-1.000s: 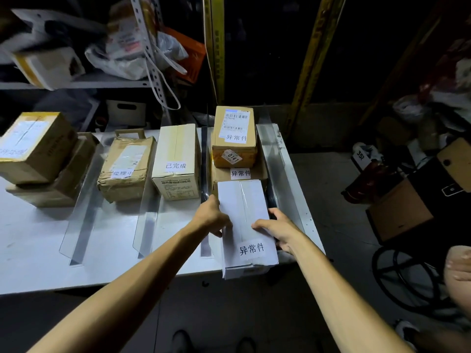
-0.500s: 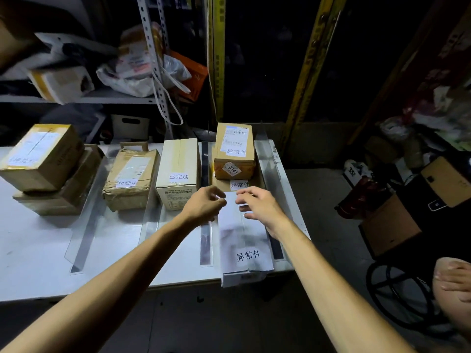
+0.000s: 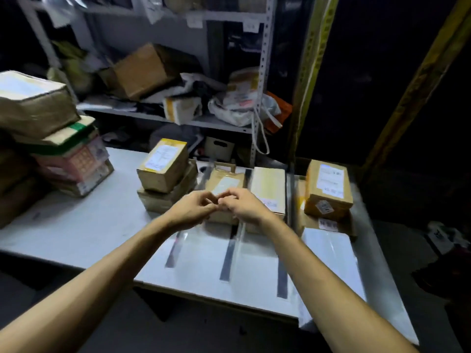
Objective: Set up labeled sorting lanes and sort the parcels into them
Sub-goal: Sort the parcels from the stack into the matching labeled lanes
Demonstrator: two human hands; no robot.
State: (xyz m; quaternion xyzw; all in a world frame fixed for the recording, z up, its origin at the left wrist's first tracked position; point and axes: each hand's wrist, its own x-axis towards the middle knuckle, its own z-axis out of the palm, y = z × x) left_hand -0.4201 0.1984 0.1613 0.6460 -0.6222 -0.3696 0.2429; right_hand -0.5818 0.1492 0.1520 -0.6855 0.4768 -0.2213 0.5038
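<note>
Hands [image 3: 219,205] withdrawn, white parcel [image 3: 328,261] apart, rightward

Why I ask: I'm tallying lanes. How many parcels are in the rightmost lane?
3. A brown box at the far end sits on a flat box; a white parcel lies nearest. Others may be hidden beneath.

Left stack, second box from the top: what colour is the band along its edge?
Green; the band shows best in the head view.
</note>
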